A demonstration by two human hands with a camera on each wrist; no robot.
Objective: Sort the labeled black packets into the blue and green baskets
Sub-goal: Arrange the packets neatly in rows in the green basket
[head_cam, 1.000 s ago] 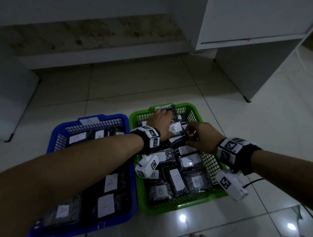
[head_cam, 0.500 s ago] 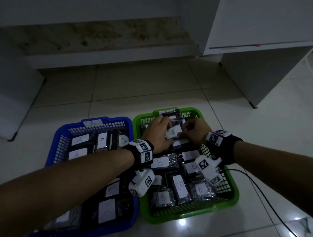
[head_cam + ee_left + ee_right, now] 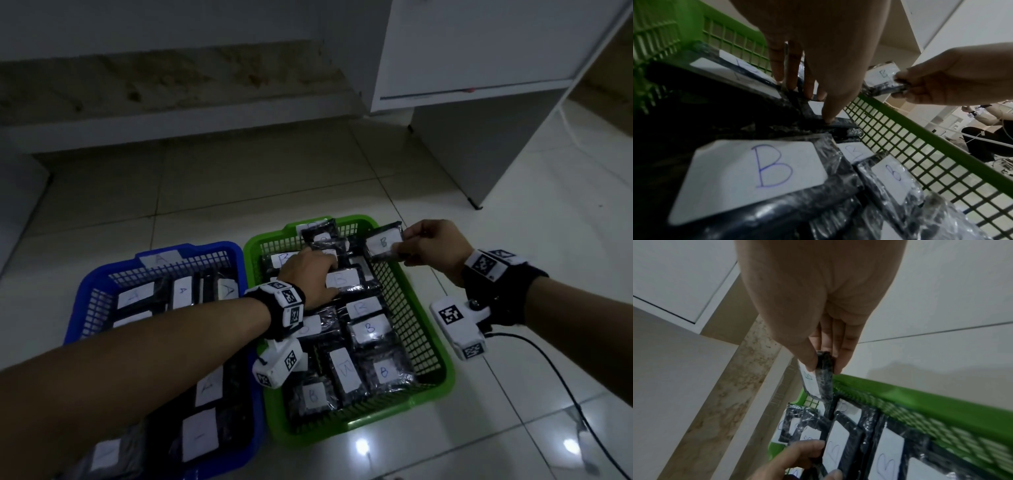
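**Sorting close to finished**

While packets marked A lie in the blue plastic mesh basket point(image 3: 102, 298), B packets fill the green plastic mesh basket point(image 3: 407, 308), so little is judged left. Straight fingers of the left hand point(image 3: 308, 274) are pressed on stacked packets there. Farther off, one black film-wrapped packet with a white B label point(image 3: 383, 244) is pinched by the right hand point(image 3: 435, 248) above the green rim, label up, long axis across the basket.

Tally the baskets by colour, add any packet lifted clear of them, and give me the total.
Blue basket: 1
Green basket: 1
Lifted packet, labelled B, pinched by the right hand over the green basket's far right corner: 1
Total: 3
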